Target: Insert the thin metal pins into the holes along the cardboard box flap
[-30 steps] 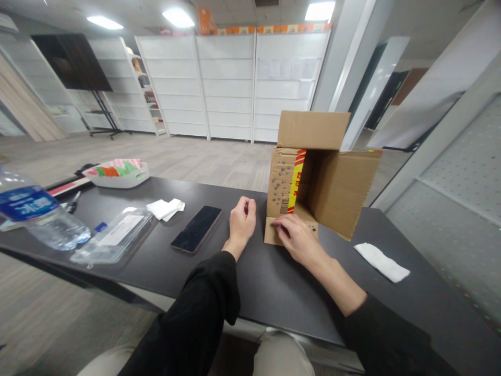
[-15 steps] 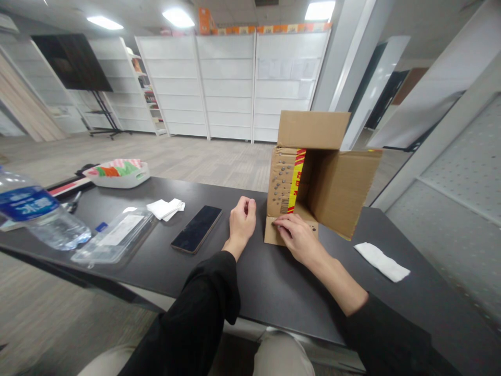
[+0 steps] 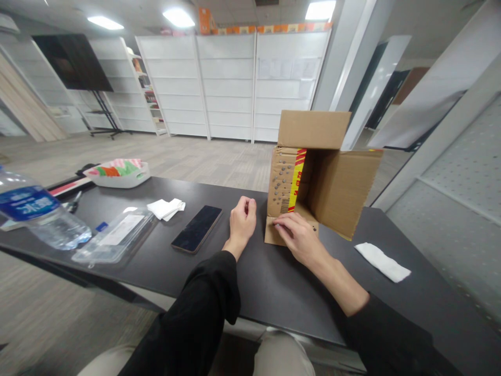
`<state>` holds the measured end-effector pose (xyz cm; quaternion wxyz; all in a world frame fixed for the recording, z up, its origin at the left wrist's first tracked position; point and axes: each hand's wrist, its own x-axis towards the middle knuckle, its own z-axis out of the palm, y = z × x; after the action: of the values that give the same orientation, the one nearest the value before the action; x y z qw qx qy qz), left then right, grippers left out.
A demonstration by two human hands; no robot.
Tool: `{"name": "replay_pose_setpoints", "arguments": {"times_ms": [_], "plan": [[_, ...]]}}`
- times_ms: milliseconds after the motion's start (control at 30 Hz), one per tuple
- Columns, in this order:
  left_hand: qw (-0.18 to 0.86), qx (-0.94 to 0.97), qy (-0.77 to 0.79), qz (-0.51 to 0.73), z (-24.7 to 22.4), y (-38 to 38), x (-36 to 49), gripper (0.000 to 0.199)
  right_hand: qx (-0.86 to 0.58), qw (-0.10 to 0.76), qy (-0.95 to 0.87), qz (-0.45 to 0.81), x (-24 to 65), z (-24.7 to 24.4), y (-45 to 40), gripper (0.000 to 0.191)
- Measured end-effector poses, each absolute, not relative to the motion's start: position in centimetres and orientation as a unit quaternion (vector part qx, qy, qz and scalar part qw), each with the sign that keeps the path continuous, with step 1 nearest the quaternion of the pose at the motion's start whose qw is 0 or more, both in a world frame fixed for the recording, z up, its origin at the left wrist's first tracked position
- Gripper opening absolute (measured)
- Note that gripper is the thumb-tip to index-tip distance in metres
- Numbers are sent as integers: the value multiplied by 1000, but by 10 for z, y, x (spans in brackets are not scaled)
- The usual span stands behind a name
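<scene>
The brown cardboard box [image 3: 287, 183] is standing near white tissue [image 3: 382, 262], my right hand [image 3: 298, 236] pinching a small dark lump [image 3: 277, 224], left hand [image 3: 242, 222] closed.

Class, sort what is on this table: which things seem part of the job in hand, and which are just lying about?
Probably part of the job:
cardboard box
lower flap, under the right hand
dark bits on the box's side

Apparently just lying about:
phone
white tissues
folded white strip
bottle
clear case
white basket
</scene>
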<state>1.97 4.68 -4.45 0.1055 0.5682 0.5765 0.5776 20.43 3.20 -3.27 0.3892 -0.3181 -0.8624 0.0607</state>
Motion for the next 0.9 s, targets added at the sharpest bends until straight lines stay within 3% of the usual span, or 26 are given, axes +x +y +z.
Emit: {"name": "replay_pose_setpoints", "arguments": {"times_ms": [200,633,900], "plan": [[107,569,577,576,-45,47,20,31,-289,411,-861,74,202,-20,21,15],[112,564,576,581,-44,46,21,32,-206,208,-925,240,195,-14,-1,17],[115,565,577,579,-43,46,21,32,-232,176,-922,254,194,-12,-4,18]]}}
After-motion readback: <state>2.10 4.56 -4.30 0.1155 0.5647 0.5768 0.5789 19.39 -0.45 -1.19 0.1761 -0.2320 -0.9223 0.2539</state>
